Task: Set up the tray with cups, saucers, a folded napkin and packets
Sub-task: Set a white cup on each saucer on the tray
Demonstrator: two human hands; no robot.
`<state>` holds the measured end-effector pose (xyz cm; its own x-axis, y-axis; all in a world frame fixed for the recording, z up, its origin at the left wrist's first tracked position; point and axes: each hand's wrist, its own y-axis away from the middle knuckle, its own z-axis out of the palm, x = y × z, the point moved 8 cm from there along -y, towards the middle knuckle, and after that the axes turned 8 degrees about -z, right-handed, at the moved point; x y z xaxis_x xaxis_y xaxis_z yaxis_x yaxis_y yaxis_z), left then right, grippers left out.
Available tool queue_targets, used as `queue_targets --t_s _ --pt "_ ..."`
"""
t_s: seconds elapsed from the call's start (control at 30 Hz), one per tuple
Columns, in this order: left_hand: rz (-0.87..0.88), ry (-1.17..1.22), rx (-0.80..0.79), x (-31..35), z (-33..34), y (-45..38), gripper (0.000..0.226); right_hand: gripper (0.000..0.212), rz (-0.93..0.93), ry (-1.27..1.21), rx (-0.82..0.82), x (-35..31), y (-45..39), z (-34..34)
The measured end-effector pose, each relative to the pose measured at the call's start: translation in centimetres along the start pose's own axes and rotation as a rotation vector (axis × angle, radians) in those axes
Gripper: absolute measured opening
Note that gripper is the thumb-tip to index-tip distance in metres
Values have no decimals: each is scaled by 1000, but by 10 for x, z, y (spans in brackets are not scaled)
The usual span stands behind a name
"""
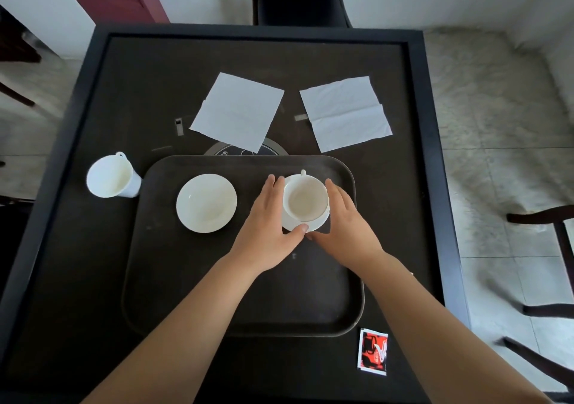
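Plain white cups [306,200] [109,176], white saucers [206,203] and two white napkins [237,110] [346,113] stand out against the dark brown tray [242,304] and black table [124,93], while the packet [372,351] near the table's front right corner is red, black and white.

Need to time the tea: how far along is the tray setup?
Done: the tray holds an empty saucer. In hand: both hands, left hand and right hand, cradle one cup on its saucer. Left: second cup, napkins unfolded, packet off-tray.
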<state>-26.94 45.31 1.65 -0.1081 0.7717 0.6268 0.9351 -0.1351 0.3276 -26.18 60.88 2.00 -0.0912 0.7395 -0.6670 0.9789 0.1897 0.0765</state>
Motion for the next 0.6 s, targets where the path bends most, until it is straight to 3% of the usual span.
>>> queue_targets --t_s 0.1,0.33,0.6 --pt "30 -178 67 5 -7 19 89 92 15 54 -2 -5 16 -5" --pt "-25 -418 107 0 -20 74 78 95 41 336 -237 -24 64 6" --pt "-42 -530 16 -9 -25 140 79 91 -12 375 -284 -60 124 10"
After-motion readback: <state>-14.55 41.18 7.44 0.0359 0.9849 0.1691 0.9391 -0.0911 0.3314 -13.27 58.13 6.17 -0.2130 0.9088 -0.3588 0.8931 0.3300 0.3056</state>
